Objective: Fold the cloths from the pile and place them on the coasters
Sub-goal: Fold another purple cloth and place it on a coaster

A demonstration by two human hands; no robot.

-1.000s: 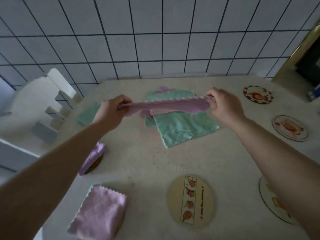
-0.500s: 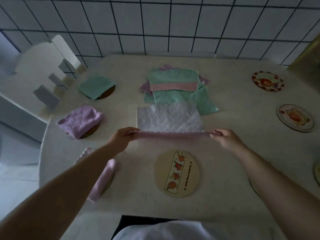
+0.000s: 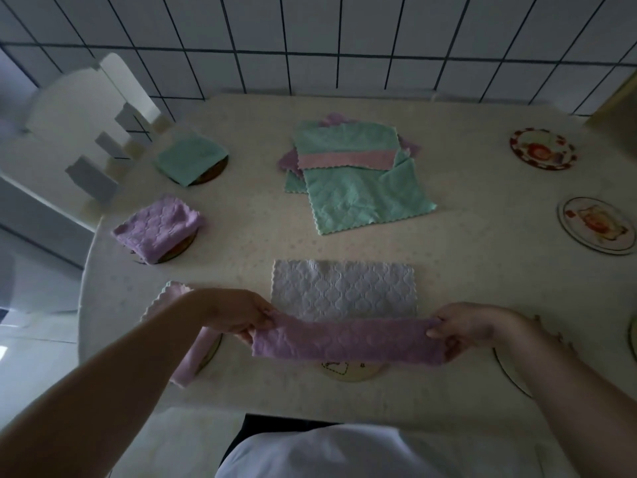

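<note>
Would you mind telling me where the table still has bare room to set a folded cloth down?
Bare table lies right of the pile, up to the two empty coasters. A strip is free between the pile and the lilac cloth. The left edge is crowded: three folded cloths on coasters. Both hands hold the pink cloth over the near coaster.

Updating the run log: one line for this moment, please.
left hand: grips cloth end | right hand: grips other end | purple cloth: half-folded on table | coaster: beneath, uncovered
</note>
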